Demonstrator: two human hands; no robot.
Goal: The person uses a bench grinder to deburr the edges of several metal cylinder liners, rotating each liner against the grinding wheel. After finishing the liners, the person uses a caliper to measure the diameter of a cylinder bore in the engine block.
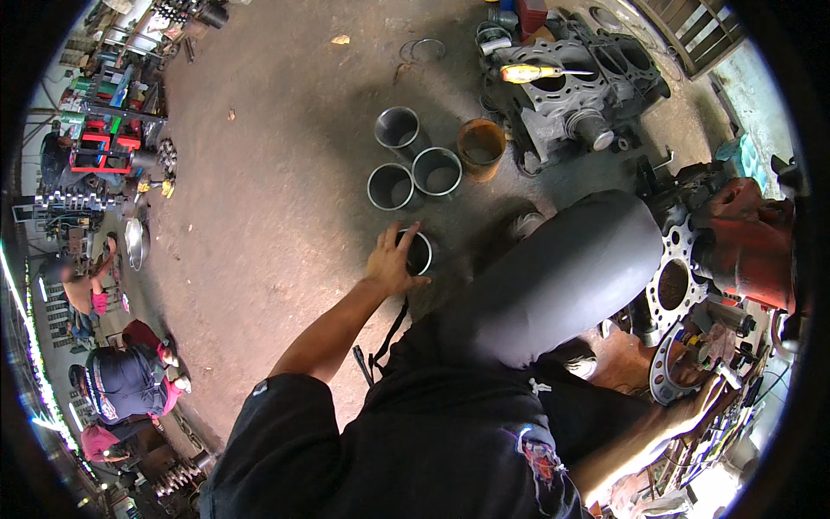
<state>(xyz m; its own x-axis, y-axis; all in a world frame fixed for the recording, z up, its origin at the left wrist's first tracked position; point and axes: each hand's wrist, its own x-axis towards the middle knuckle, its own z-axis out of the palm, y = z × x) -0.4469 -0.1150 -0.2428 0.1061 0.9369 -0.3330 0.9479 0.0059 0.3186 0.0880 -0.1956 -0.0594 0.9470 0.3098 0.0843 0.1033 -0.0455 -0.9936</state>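
Gripping one metal cylinder (421,252), four more cylinders (437,162) nearby.

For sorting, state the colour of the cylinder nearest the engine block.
That cylinder is rusty orange-brown, clearest in head view.

The left hand (393,264) partly hides one metal cylinder (420,253) (its left side).

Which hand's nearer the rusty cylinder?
Left. The left hand is at a grey cylinder, below and left of the rusty cylinder in the picture; the right hand is much farther off, toward the lower right.
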